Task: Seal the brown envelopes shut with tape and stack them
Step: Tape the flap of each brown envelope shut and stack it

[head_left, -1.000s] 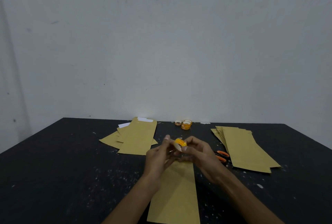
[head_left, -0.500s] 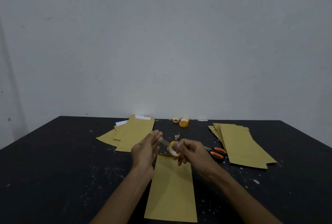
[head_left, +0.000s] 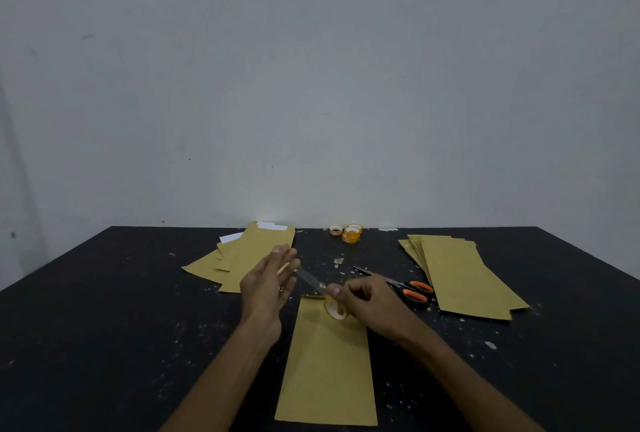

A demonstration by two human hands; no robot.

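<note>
While only the head view was available, I logged every position against the envelope (head_left: 329, 372), which lay flat on the table (head_left: 104, 327) beneath both forearms with its long axis running away from the person.

Right hand (head_left: 372, 301): fingers curled round the tape roll (head_left: 335, 308), just above the envelope's far edge.

Left hand (head_left: 268, 287): up and left of that far edge, fingers nearly straight, thumb hidden. The tape strip (head_left: 310, 279) ran taut from its fingertips to the roll, so I read it as pinching the free end.

Scissors (head_left: 403, 287) lay just right of the envelope's far edge. A fanned pile (head_left: 242, 258) sat beyond its far-left corner, a neat stack (head_left: 464, 279) lay well to its right, and spare rolls (head_left: 350, 234) stood beyond it near the wall.

Judgement: the step in hand was drawing out a length of tape for the flap. I could not tell whether the flap was folded.

To do it well:
- Hold the strip taut and untwisted, sticky side down.
- Pull enough to span the far edge.
- Lower it level, half on the flap and half on the body.
- Press from the middle outward, then cut at the roll.

Risk: a slack strip could fold onto itself.
</note>
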